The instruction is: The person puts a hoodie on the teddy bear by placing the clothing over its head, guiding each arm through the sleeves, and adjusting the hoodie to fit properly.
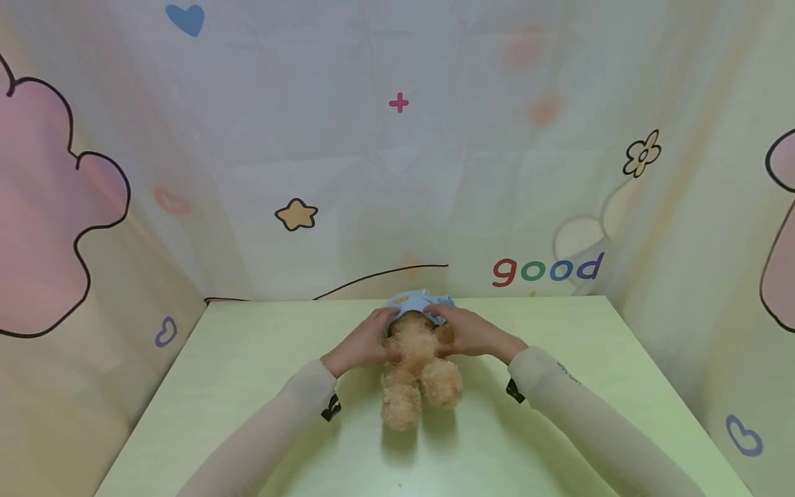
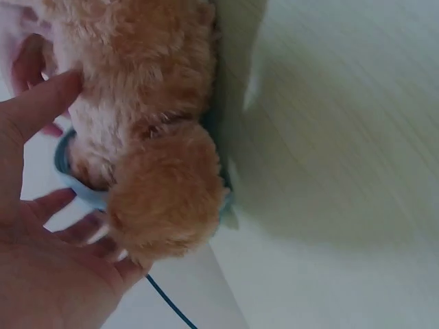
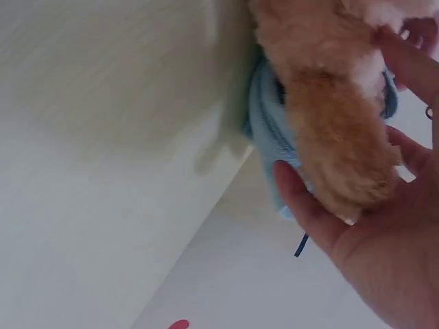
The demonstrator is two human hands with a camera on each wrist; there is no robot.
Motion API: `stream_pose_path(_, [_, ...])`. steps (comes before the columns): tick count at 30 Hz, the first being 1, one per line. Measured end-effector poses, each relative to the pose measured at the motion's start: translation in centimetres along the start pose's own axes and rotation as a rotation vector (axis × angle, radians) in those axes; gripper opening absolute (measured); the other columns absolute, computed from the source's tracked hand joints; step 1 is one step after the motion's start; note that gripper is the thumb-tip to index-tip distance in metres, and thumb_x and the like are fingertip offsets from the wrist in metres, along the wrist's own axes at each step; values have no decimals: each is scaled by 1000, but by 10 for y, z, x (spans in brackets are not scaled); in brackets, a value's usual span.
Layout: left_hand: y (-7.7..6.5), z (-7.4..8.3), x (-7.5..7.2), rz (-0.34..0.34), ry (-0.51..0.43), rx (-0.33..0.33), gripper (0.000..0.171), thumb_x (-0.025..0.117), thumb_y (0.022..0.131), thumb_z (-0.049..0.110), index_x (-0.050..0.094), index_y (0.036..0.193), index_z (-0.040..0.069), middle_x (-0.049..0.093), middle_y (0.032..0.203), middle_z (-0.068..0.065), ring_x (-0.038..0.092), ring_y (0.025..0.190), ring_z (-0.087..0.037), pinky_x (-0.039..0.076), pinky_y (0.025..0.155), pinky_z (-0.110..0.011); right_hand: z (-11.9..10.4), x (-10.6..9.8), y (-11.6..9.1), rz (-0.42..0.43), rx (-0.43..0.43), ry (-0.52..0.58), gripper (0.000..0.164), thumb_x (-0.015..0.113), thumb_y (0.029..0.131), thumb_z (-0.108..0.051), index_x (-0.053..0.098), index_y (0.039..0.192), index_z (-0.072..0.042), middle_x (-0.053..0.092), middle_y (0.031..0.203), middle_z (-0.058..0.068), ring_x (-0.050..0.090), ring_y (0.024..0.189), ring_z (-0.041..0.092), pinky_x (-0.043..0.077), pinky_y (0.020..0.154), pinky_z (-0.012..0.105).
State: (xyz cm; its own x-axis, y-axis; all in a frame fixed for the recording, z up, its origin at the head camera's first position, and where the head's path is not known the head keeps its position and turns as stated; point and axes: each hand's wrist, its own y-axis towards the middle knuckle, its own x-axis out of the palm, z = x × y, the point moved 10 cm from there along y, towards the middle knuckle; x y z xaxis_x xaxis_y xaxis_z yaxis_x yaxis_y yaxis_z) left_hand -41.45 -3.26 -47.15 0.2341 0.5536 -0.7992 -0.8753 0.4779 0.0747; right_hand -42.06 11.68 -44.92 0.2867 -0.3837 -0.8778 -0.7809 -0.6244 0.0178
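A light-brown fluffy plush toy (image 1: pixel 415 345) lies on the table with its two stubby legs toward me. Blue cloth, a small garment (image 1: pixel 413 301) with a yellow patch, covers its far end. My left hand (image 1: pixel 365 339) holds the toy's left side, thumb on the fur and fingers by the hem of the blue garment (image 2: pixel 88 195). On the other side my right hand (image 1: pixel 477 333) grips it likewise, with a furry limb (image 3: pixel 336 140) lying between thumb and fingers. The toy's head is hidden.
The pale green table (image 1: pixel 267 386) ends at a printed curtain (image 1: pixel 348 152) at the back, with more curtain on both sides. Dark straps (image 1: pixel 515 390) hang below the sleeves at both wrists.
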Motion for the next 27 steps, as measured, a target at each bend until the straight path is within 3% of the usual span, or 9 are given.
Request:
stream_pose_path(5, [5, -6, -6, 13, -43, 19, 85, 82, 80, 31, 37, 147, 7, 38, 150, -18, 45, 135, -35, 41, 108, -49, -4, -2, 14, -4, 7, -27, 74, 73, 89, -37, 39, 150, -14, 61, 122, 11, 64, 105, 25, 51, 90, 44])
stream_pose_path(8, [9, -11, -5, 16, -79, 5, 84, 84, 77, 31, 38, 143, 6, 41, 146, -16, 46, 133, -32, 40, 109, -47, -3, 2, 23, 1, -7, -39, 72, 74, 88, -34, 41, 148, -13, 57, 119, 12, 59, 105, 26, 50, 90, 45])
stream_pose_path(11, [11, -16, -3, 19, -115, -30, 81, 84, 78, 30, 38, 141, 8, 45, 143, -14, 48, 129, -28, 41, 108, -44, 0, 4, 29, 51, -18, -45, 58, 73, 89, -30, 50, 139, -10, 57, 114, 11, 57, 101, 24, 49, 89, 44])
stream_pose_path(14, [13, -18, -4, 59, -128, -52, 60, 76, 85, 27, 45, 133, 10, 54, 133, -12, 57, 115, -25, 48, 97, -42, 4, 2, 32, 137, -8, -52, 38, 69, 92, -25, 59, 125, -9, 62, 103, 8, 57, 90, 21, 48, 82, 42])
stream_pose_path(18, [16, -12, -9, 148, -35, -24, 24, 66, 92, 20, 58, 112, 10, 60, 118, -10, 59, 93, -21, 49, 80, -35, 5, -2, 31, 227, 33, -97, 18, 63, 96, -24, 65, 110, -12, 66, 96, 4, 61, 84, 18, 49, 78, 40])
stream_pose_path(20, [16, -8, -12, 189, 15, -13, 15, 65, 92, 18, 61, 104, 10, 61, 112, -8, 56, 85, -18, 47, 74, -32, 4, -4, 29, 249, 45, -111, 15, 60, 98, -24, 68, 107, -15, 68, 96, 3, 62, 84, 18, 50, 78, 41])
stream_pose_path(22, [17, -9, -13, 206, 21, -23, 16, 66, 92, 20, 59, 103, 10, 61, 106, -7, 55, 81, -17, 46, 70, -30, 3, -5, 27, 256, 49, -107, 15, 59, 99, -25, 69, 106, -16, 69, 96, 2, 63, 85, 19, 50, 77, 41])
stream_pose_path(24, [17, -10, -12, 192, -13, -29, 29, 68, 91, 24, 57, 113, 10, 62, 110, -8, 57, 84, -18, 48, 73, -31, 1, -6, 25, 259, 36, -101, 15, 58, 100, -25, 69, 106, -16, 69, 98, 3, 63, 87, 20, 50, 79, 41])
stream_pose_path(27, [17, -13, -3, 90, -73, -37, 62, 72, 88, 34, 44, 139, 11, 55, 129, -11, 59, 105, -23, 50, 87, -37, 0, -3, 21, 232, 20, -80, 16, 57, 100, -25, 66, 108, -14, 66, 105, 5, 62, 94, 23, 50, 82, 43])
